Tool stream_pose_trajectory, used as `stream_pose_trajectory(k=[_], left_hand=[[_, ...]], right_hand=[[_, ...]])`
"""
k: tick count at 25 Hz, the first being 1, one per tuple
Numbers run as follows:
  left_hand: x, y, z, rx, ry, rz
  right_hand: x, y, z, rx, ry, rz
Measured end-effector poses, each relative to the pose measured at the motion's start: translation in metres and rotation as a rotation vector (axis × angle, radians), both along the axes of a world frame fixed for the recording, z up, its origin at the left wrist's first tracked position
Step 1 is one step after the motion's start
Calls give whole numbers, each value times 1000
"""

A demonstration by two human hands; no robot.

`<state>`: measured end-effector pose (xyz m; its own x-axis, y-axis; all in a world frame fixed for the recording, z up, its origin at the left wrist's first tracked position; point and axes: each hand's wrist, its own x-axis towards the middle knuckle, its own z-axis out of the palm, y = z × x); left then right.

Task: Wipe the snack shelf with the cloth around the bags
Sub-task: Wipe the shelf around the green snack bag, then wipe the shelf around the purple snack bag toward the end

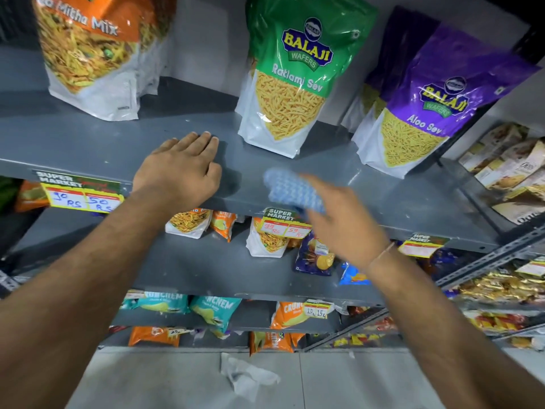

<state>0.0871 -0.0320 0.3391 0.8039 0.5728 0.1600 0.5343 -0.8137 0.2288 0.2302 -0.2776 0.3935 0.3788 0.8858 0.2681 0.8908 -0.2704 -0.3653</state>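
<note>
Blue-white patterned cloth point(290, 190) bunched at grey shelf point(103, 143) front edge; orange point(88, 51), green point(295, 75), purple bags point(418, 113) upright behind.

On my grey metal shelf point(88, 137): green plastic pouch point(298, 69), "BALAJI WAFERS Ratlami Sev"; purple plastic pouch point(424, 113), "BALAJI WAFERS Aloo Sev"; orange pouch point(88, 48), "Mitha Mix". Front edge: "SUPER MARKET" price tag point(79, 191), handwritten "90 RS", "50 RS".
</note>
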Motion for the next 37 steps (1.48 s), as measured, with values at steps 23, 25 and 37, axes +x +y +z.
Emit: stream_pose_trajectory(k=[23,25,37], left_hand=[[94,-156,28,-80,-329,-292],[139,-176,33,-123,-208,-285],[197,-184,1,35,10,-57]], right_hand=[[100,-119,31,346,267,-567],[152,-140,45,379,258,-677],[424,-109,32,-2,114,-685]])
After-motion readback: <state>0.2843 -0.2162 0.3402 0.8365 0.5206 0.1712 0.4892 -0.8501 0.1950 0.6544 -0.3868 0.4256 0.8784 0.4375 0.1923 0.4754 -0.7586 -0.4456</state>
